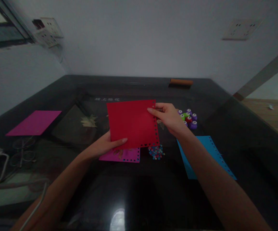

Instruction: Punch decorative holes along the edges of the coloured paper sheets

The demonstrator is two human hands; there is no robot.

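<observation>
Between both hands I hold up a square sheet of red paper (131,123). Small punched holes run along its right edge and part of its bottom edge. My left hand (110,142) grips the lower left corner, thumb on the front. At the upper right edge, my right hand (166,115) pinches the sheet with its thumb in front. Partly hidden below the red sheet lies a pink sheet (131,156), also punched along its edges. Beside it is a small pile of colourful punched-out paper bits (156,152).
Several small purple, green and red craft punches (189,119) stand right of my right hand. A punched blue sheet (208,154) lies under my right forearm. On the left are a magenta sheet (35,123) and a white cable (4,163). An orange-brown roll (181,82) lies at the back.
</observation>
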